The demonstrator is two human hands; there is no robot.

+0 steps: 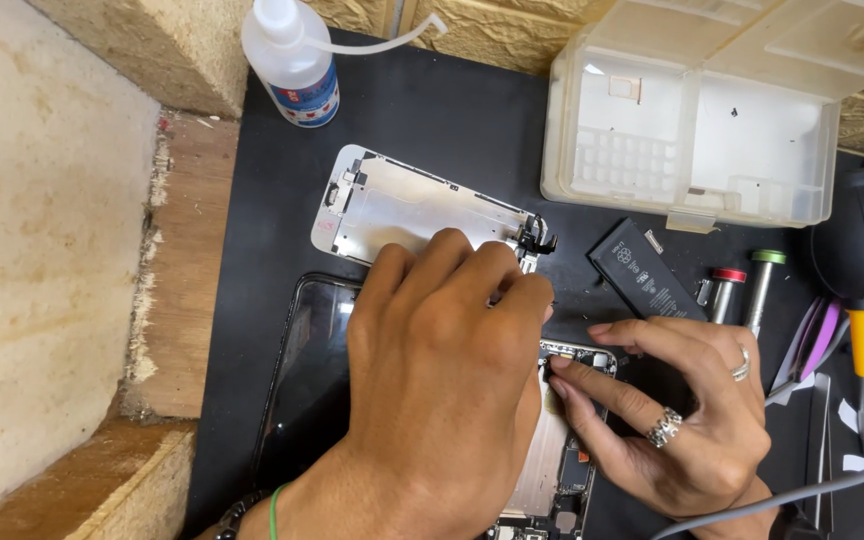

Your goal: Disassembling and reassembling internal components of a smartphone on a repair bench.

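**Fingers working at the top end of an opened phone**

Both hands are meeting over the phone chassis (552,450), which is lying low in the centre of the frame on the black mat (432,110). The left hand (442,370) is curling over its upper end, fingers bunched together; whether they are pinching some small part I cannot tell, since the knuckles are hiding the tips. The right hand (682,420) is reaching in from the lower right, its fingertips (560,365) pressing at the chassis's top edge, holding nothing visible.

This looks like fine work on a part near the top end, mid-disassembly or mid-refit (the battery (647,272) is already lying out, right of centre). The next move seems to call for a steady, light touch.

The chassis's long axis is running steeply, its top end pointing toward the upper right. The detached screen assembly (402,205) is lying above it.
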